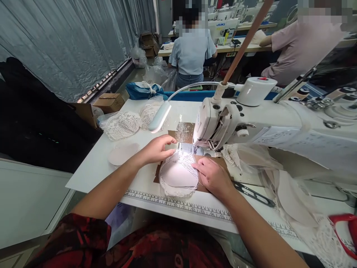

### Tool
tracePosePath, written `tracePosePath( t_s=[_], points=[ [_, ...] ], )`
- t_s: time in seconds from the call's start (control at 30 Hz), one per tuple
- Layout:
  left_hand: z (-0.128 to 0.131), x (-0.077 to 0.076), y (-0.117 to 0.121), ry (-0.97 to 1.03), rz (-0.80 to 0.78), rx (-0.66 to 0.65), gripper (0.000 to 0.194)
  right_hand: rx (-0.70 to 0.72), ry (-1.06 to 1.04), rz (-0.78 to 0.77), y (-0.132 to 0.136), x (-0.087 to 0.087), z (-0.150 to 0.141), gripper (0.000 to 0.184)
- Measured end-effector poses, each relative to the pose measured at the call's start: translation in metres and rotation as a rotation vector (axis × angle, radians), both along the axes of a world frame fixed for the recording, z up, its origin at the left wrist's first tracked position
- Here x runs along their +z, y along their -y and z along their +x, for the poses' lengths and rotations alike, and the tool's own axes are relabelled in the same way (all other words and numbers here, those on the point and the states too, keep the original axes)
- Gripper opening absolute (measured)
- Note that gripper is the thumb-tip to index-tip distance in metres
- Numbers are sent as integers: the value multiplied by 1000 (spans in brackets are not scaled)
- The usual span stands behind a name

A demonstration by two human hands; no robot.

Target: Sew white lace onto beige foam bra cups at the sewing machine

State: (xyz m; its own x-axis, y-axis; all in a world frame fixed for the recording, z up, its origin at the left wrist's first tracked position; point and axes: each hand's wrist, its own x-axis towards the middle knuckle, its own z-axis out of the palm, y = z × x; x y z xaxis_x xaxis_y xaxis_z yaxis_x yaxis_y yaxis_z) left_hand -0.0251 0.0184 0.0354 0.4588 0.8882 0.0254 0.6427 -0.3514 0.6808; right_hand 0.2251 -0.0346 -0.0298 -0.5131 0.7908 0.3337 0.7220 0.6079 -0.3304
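Note:
A white lace bra cup lies in front of the needle area of a white sewing machine, brightly lit by a lamp. My left hand is at the cup's upper left edge, thumb and fingers apart, the thumb close to or touching the lace. At the cup's right edge, my right hand has its fingers closed on the lace. The needle itself is too bright and small to make out. Brown board pieces lie partly under the cup and my right hand.
More lace cups and a pale oval pad lie at left. The lamp head hangs over the table. Right are dark thread snips or a similar slotted tool, lace pieces and red-handled scissors. Two people sit beyond.

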Motion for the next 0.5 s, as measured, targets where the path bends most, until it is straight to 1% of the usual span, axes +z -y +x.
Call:
tracePosePath(
  t_s=[0.1,0.2,0.3,0.37,0.43,0.5],
  points=[
    [13,-3,3,-142,135,-57,37,-7,-3,2,0,1,0,32],
    [27,-7,18,-241,240,-79,36,-11,-15,-2,1,4,0,31],
    [38,-14,39,-370,242,-123,32,-9,-38,-9,2,5,2,27],
    [44,-21,49,-425,252,-184,37,-10,-57,-5,3,4,4,24],
    [47,-27,52,-432,269,-240,43,-36,-84,11,3,2,5,25],
    [50,-29,50,-419,273,-292,47,-92,-93,33,3,1,6,28]
  ],
)
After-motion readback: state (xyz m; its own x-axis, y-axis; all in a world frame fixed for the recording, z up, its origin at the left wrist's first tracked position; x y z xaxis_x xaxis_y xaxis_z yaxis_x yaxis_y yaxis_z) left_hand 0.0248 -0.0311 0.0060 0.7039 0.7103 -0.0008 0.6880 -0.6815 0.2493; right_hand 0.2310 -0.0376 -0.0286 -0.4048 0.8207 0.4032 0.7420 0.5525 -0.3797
